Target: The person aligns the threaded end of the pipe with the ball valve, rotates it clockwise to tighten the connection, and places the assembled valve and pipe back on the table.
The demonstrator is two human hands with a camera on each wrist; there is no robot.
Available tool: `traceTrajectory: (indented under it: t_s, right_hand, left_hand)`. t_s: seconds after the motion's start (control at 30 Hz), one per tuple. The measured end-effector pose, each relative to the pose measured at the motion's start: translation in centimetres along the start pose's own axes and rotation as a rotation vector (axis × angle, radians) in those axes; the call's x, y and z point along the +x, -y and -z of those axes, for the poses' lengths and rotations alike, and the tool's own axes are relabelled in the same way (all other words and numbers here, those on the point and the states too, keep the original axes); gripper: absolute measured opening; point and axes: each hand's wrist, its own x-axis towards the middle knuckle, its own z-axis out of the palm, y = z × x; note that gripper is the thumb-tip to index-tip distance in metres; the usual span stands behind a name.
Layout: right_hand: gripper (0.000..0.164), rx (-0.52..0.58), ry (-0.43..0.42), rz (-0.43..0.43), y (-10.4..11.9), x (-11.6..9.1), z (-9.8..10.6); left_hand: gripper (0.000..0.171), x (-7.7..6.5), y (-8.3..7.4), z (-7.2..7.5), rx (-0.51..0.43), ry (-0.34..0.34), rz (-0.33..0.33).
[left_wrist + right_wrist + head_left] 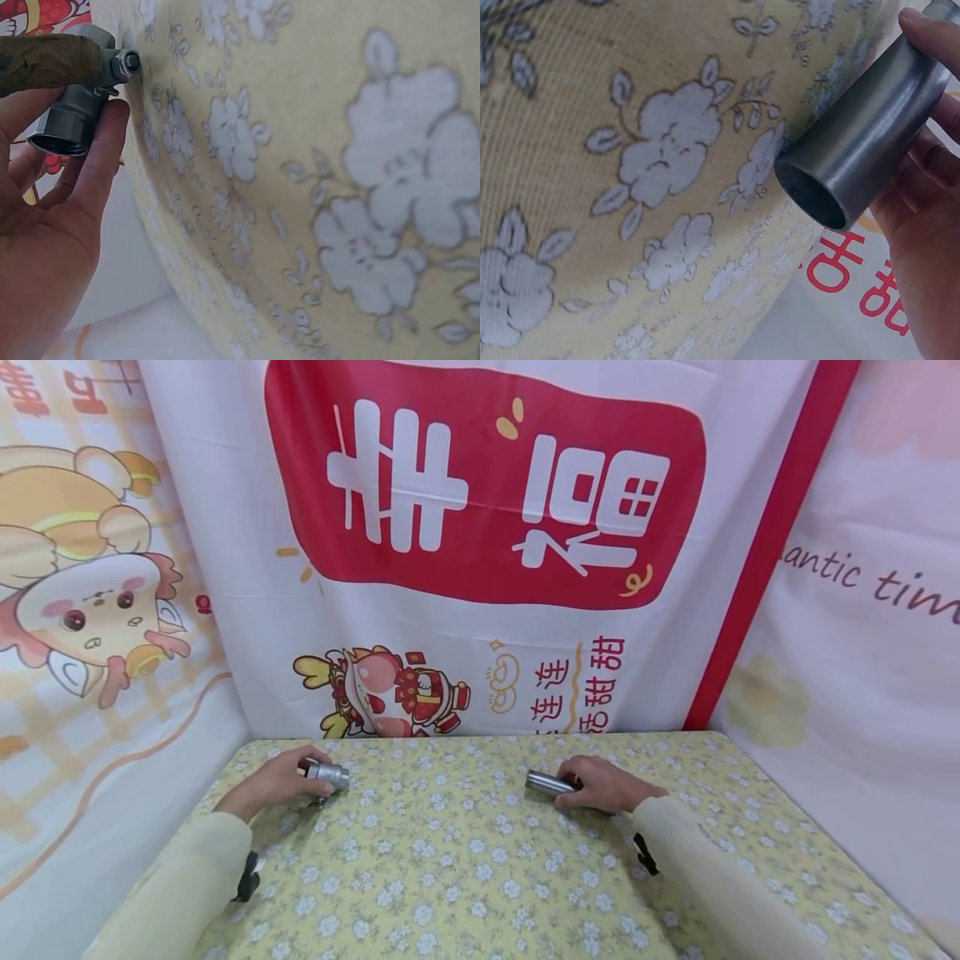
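At the table's back left, my left hand [277, 783] grips a grey metal ball valve [328, 775] between thumb and fingers. The left wrist view shows the valve's threaded open end [61, 135], its nut [129, 61] and a brownish lever [52, 64] across the top. Over on the right, my right hand [606, 785] holds a smooth silver metal pipe [546, 783], its hollow end pointing left. In the right wrist view the pipe [862, 131] lies slanted close to the cloth, thumb on one side and fingers round the other. Valve and pipe are well apart.
A yellow tablecloth with white flowers [450, 860] covers the table. Behind it hangs a white cloth with a red panel [487, 527] and lettering. Printed cloths [112, 710] also hang at both sides. A black strap [247, 878] shows at my left wrist.
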Motion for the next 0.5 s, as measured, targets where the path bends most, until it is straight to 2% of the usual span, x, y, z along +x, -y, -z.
traceTrajectory:
  t_s: [0.2, 0.5]
  right_hand:
    - [0.022, 0.004, 0.011, 0.034, -0.12, -0.09, 0.27]
    - [0.023, -0.027, 0.011, 0.056, 0.16, -0.51, 0.42]
  left_hand:
    - [0.061, -0.21, 0.41, -0.25, -0.042, -0.013, 0.012]
    - [0.062, -0.44, 0.76, -0.82, -0.106, -0.024, -0.014]
